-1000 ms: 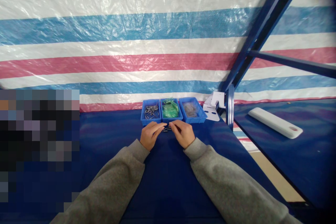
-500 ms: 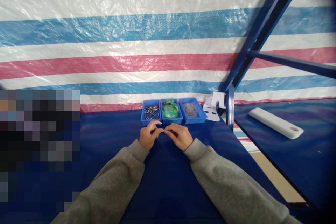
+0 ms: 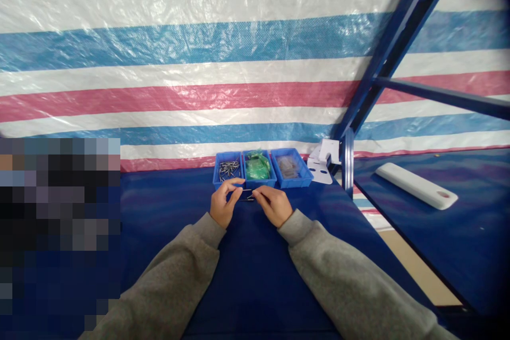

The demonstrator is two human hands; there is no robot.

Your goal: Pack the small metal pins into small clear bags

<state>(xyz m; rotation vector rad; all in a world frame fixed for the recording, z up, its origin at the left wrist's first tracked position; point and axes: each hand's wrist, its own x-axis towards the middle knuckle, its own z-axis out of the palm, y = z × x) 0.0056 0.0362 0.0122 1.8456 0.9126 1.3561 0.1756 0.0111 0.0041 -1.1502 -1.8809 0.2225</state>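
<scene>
My left hand [image 3: 223, 205] is raised over the blue table [image 3: 255, 271], thumb and fingers curled towards each other. Facing it, my right hand [image 3: 274, 204] has its thumb and forefinger pinched together. Thin, shiny metal pins [image 3: 247, 190] show in the narrow gap between the fingertips; one meets the left thumb and another sits at the right fingertips. They are too small to make out exactly. Just beyond the hands stand three blue bins: one with loose metal pins [image 3: 229, 170], one with green plastic bags [image 3: 257, 167], one with clear, greyish plastic bags [image 3: 288, 167].
White bent plates [image 3: 322, 166] stand right of the bins, by a blue metal post [image 3: 348, 162]. A long white object with a hole [image 3: 416, 186] lies on the right-hand table. Striped sheeting [image 3: 199, 79] hangs behind. The far left is pixelated.
The fingertips were touching or nearly so; now they are slightly apart, and thin metal pins show between them. The left forefinger has lifted a little. Bins and plates stay put.
</scene>
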